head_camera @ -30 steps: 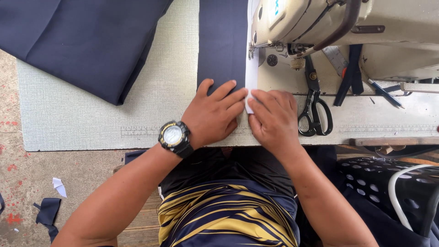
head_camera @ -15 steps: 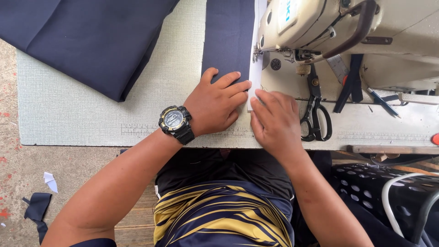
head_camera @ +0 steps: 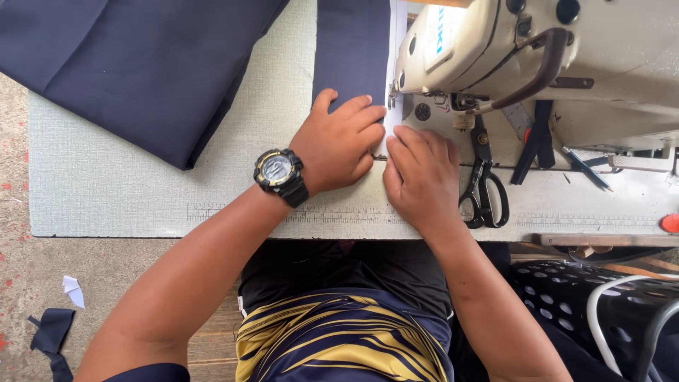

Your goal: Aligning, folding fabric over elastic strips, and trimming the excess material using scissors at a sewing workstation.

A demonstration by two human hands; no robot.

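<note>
Both hands lie flat, side by side, left hand (head_camera: 338, 145) and right hand (head_camera: 420, 177) pressing the navy strip (head_camera: 351, 49) just before the needle (head_camera: 463, 106), most of it apparently unsewn.

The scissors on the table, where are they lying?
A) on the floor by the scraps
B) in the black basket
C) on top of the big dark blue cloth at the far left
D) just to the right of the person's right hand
D: the black-handled scissors lie on the sewing table right beside the right hand, under the sewing machine, far from the folded navy cloth.
</note>
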